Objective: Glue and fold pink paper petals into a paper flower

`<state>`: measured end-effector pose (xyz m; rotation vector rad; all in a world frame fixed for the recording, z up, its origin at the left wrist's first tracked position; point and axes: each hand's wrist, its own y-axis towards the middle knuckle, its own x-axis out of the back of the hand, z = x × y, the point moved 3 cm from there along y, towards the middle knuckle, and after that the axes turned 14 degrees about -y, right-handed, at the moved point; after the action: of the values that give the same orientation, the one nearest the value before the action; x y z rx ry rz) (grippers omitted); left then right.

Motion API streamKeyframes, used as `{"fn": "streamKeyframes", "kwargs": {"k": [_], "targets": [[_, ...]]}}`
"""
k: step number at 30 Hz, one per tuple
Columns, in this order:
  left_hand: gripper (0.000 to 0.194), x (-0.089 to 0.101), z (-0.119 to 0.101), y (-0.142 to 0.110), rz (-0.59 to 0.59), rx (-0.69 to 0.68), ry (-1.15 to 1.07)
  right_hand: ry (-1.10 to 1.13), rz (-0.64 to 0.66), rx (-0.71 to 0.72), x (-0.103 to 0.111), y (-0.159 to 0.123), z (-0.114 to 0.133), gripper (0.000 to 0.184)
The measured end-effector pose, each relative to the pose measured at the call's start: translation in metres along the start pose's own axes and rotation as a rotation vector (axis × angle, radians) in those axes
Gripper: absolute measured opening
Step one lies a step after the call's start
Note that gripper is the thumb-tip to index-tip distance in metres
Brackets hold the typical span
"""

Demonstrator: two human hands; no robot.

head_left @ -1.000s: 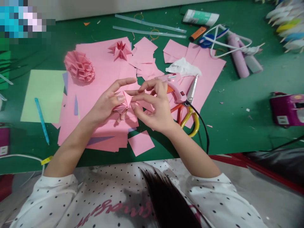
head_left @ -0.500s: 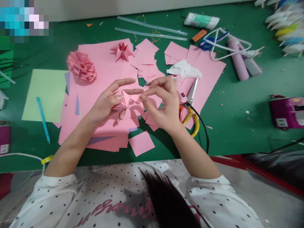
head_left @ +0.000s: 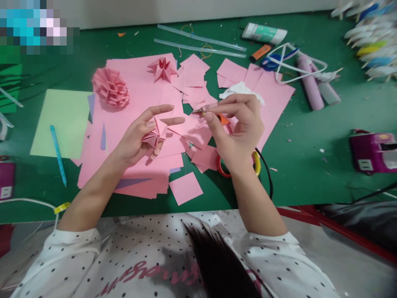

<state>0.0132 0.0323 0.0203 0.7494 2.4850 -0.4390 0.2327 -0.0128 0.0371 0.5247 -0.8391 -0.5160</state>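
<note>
Between left thumb and fingertips: small folded pink paper star piece (head_left: 156,134), pinched at its base, index and middle fingers stretched out flat above it. Left hand (head_left: 139,138) hovers over the stack of pink paper sheets (head_left: 139,174) on the green table top (head_left: 310,165). Right hand (head_left: 238,130) is closed around a pink hot-glue gun (head_left: 214,112), fingers wrapped over the body, orange trigger showing under the index finger; metal nozzle points left toward the paper piece, tip just beside the left fingertips, not touching. Black cord (head_left: 266,178) runs from under the right wrist to the table edge. Scissors with red and yellow handles (head_left: 254,163) lie under the right hand, mostly hidden. Small pink paper squares (head_left: 192,76) are scattered behind the hands, one loose square (head_left: 186,188) near the table edge. Farther back: round pleated pink paper ball (head_left: 111,87) and a finished pink paper star (head_left: 163,69) on the sheets, crumpled white tissue (head_left: 240,89) behind the right fingers. Left side: pale green paper sheet (head_left: 62,124) with a blue pen (head_left: 58,154) at its edge. Back edge: two clear glue sticks (head_left: 198,43), white-green tube (head_left: 263,33), lilac paper rolls (head_left: 312,85). Right: purple box device (head_left: 374,151).
</note>
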Motion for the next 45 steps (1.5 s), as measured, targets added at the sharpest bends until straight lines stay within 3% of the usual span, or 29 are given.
{"fn": "streamKeyframes", "kwargs": {"k": [3,9,19,30,38,45], "targets": [[0.057,-0.002,0.001,-0.001,0.044,0.023,-0.008,-0.012,0.077,0.049,-0.007,-0.004,0.003,0.009],[0.062,-0.005,0.006,0.0,0.116,0.049,-0.053,0.007,0.067,0.172,-0.02,-0.012,0.004,0.006],[0.064,-0.004,0.007,-0.002,0.118,0.032,-0.034,0.075,0.233,0.031,-0.014,-0.008,0.006,0.016],[0.06,-0.003,0.006,-0.002,0.079,0.071,-0.055,0.109,0.146,0.066,-0.012,-0.007,0.007,0.019],[0.059,-0.003,0.005,-0.002,0.074,0.056,-0.065,-0.096,0.158,0.144,-0.012,-0.008,0.002,0.026],[0.058,0.001,0.004,-0.001,0.097,0.035,-0.124,-0.032,0.059,0.209,-0.011,-0.009,0.0,0.021]]}}
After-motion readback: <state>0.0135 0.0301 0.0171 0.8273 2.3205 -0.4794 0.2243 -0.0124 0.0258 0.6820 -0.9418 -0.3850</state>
